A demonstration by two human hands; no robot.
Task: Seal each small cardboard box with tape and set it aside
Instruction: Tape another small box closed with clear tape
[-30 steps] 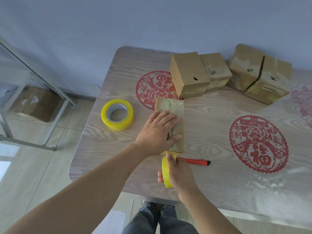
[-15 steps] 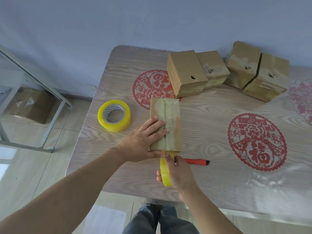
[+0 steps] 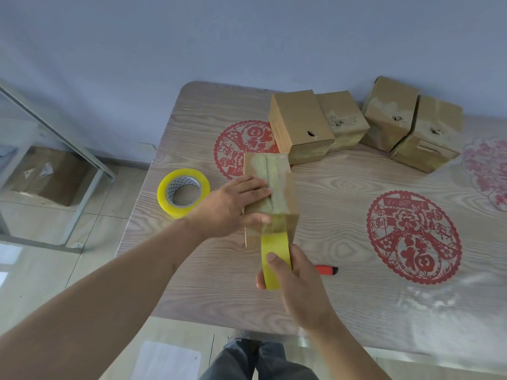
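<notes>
A small cardboard box (image 3: 279,187) stands near the table's left front, with yellowish tape running along its top seam and down its near face. My left hand (image 3: 233,207) holds the box, fingers flat on the top and thumb pressed on the near face. My right hand (image 3: 296,281) grips a yellow tape roll (image 3: 274,256) just below the box's near face, the tape still joined to the box.
Several other cardboard boxes (image 3: 301,127) stand along the far side of the wooden table (image 3: 356,303). A second yellow tape roll (image 3: 183,192) lies left of the box. An orange utility knife (image 3: 326,269) lies right of my right hand. Red paper-cut decals (image 3: 414,237) mark the tabletop.
My left hand slid back toward the box's left side and its thumb dropped onto the near face. The box's near end has lifted, and the tape roll moved down from it.
</notes>
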